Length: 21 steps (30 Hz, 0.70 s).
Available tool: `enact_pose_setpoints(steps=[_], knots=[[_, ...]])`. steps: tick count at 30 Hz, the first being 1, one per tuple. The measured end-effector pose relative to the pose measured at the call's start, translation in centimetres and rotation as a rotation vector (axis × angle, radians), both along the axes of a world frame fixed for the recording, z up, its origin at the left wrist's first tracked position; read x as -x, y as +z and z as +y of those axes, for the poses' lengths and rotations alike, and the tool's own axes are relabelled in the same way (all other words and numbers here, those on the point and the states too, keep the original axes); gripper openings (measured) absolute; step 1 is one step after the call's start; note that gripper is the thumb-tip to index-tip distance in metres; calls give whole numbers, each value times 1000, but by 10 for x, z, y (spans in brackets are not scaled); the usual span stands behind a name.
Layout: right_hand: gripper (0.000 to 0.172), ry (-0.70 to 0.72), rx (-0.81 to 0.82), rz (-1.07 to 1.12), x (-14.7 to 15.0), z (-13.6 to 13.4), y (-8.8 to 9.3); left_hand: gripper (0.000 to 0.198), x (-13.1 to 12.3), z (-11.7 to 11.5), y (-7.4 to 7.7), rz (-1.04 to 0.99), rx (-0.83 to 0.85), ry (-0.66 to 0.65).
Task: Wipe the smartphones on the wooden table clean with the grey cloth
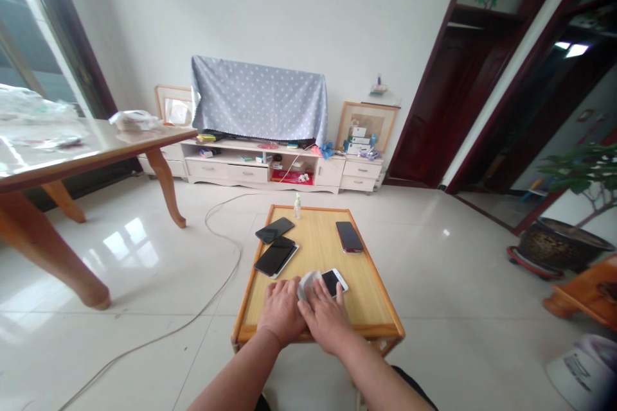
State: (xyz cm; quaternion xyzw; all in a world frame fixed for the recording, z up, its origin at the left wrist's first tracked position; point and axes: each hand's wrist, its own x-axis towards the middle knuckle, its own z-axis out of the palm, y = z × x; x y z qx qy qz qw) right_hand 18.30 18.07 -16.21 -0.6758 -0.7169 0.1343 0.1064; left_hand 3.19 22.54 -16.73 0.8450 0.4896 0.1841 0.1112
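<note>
Both my hands rest at the near end of a low bamboo-framed wooden table (313,250). My right hand (325,320) lies over a crumpled white cloth (308,286), and its fingers reach the lower edge of a white smartphone (333,281). My left hand (282,311) lies flat on the table beside the cloth, holding nothing visible. Farther up the table are a black smartphone (274,230), a black phone lying on a white one (274,257), and a dark phone with a red edge (349,236). A small clear bottle (297,207) stands at the far rim.
A white cable (226,250) runs across the tiled floor left of the low table. A large glass-topped wooden table (96,148) stands at left. Beyond is a white cabinet (250,167) beneath a dotted blue cloth (258,99). A potted plant (563,241) stands at right.
</note>
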Motion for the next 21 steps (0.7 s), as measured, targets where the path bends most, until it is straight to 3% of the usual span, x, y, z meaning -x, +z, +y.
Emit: enact_pose_setpoints(steps=[3,7,12,15,21], knots=[[63,98,8,75,14,-14,8,66,2,0,-1,21,-5,-35],[61,113,-3,89,1,-29,12,62,3,1,0,27,11,-12],[66,-107,-15,-19,-32,-25,-2,61,1,0,2,-10,-7,-9],[70,-241,-25,-100,-32,-20,-10,61,0,-1,3,-7,-20,-4],[69,-51,-70,-99,-9,-30,-15,56,2,-2,6,-3,21,3]])
